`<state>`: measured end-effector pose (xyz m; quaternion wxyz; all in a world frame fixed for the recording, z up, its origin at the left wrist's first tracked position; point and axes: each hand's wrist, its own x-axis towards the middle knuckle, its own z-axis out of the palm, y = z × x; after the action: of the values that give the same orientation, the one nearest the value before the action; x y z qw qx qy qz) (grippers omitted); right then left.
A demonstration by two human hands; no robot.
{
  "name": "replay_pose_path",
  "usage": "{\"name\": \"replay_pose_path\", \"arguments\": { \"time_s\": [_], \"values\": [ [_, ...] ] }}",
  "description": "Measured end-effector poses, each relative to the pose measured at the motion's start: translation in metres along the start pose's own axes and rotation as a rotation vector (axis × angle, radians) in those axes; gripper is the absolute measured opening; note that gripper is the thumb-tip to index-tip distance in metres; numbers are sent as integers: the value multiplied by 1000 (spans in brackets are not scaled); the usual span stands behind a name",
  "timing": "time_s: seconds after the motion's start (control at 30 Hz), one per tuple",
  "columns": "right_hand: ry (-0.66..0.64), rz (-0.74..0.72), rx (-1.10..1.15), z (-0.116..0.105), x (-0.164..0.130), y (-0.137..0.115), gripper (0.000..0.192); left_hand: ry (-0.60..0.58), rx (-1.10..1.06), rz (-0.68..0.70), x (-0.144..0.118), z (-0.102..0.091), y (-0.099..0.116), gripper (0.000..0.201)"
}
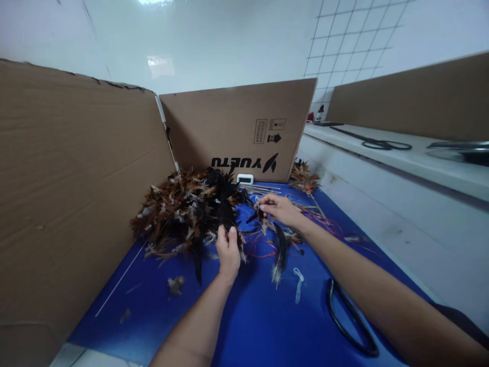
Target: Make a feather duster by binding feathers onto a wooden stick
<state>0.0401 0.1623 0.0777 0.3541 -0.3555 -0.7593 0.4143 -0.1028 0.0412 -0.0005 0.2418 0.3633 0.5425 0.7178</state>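
Note:
My left hand [228,251] is closed around a bunch of dark feathers [226,211], thumb on top, at the right edge of a large heap. That heap of brown and black feathers [179,209] leans against the cardboard on the left. Over the middle of the blue table my right hand [280,209] pinches with thumb and forefinger at a small greyish feather [259,206]. Below it lie loose feathers, among them a long black feather [280,250] with a pale fluffy end. Red string [263,254] runs across the table between the hands.
Cardboard panels stand left [76,178] and behind [214,127]. A small white digital display [245,179] sits at the back beside thin sticks [263,188]. A feather bundle [304,177] lies back right. A black loop handle [351,321] is near my right forearm. Black scissors [385,144] rest on the ledge.

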Motion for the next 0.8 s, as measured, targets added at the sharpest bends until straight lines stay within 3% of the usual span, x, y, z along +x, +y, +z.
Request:
{"name": "replay_pose_path", "arguments": {
  "time_s": [0.17, 0.33, 0.5, 0.63, 0.8],
  "values": [
    [134, 56, 278, -11, -1, -13, 24, -33, -13, 46, 1, 0, -1, 26],
    [242, 117, 360, -22, -1, -7, 24, -73, -33, 41, 0, 1, 0, 27],
    [374, 188, 471, -48, -4, -3, 24, -91, -43, 30, 0, 0, 1, 26],
    [460, 221, 515, -65, -11, 2, 25, -176, -111, -10, -3, 3, 3, 24],
    [441, 277, 560, -49, -26, 8, 27, -346, -275, -183, -10, 12, 5, 26]
  ]
}}
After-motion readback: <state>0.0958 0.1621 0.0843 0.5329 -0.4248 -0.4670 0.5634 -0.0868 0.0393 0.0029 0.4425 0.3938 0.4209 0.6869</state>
